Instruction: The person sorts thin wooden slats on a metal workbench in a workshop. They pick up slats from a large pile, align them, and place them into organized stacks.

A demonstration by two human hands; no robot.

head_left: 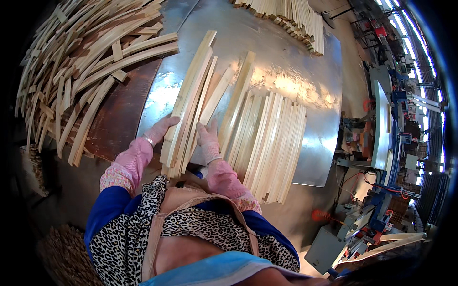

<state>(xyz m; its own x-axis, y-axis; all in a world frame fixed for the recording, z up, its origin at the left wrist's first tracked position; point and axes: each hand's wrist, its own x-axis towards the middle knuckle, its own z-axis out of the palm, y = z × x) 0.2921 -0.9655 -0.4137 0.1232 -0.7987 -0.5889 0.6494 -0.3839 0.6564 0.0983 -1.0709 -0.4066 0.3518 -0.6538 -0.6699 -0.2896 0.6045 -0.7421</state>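
A small bundle of long, pale wooden strips (186,102) lies on the metal-topped table in front of me, pointing away. My left hand (163,129), in a light glove, is closed on the bundle's left edge, thumb on top. At the right edge, my right hand (208,136), gloved too, grips the strips, its thumb and a finger apart; its other fingers are hidden. One strip (217,95) of this bundle slants away to the right. Just right of my right hand, a longer strip (241,90) lies beside a row of strips (274,143) set side by side.
A large tangled heap of curved wooden strips (90,62) covers the far left, over a reddish-brown board (121,109). Stacked strips (296,21) stand at the table's far edge. Machinery (334,243) with cables lines the right side, past the metal table (315,164).
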